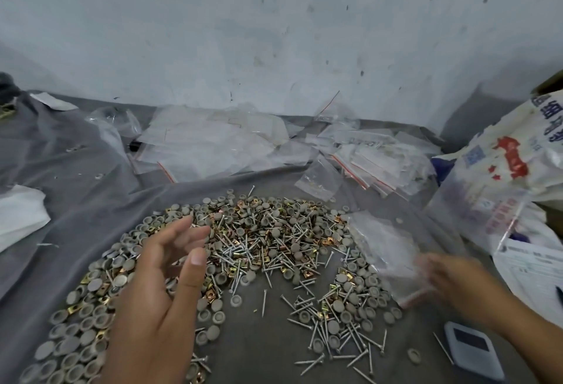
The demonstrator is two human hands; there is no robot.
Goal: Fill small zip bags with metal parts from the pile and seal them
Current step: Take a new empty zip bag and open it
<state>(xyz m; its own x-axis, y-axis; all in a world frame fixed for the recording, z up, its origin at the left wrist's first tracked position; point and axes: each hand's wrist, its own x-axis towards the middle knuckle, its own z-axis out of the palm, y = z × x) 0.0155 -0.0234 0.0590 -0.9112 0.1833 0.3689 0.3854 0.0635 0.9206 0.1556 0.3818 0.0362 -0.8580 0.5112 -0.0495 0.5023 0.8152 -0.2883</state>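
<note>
A small clear plastic zip bag [388, 257] is pinched by the blurred right hand [451, 277]; the left hand [158, 289] is held relaxed, fingers apart, above the pile of grey caps, silver screws and brass clips [259, 240].

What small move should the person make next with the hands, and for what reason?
Probably the left hand, which hovers open and holds nothing above the pile of parts, should come down and pick up some screws and caps. The right hand, blurred, seems to hold a clear zip bag beside the pile, and no parts show inside it.
</note>
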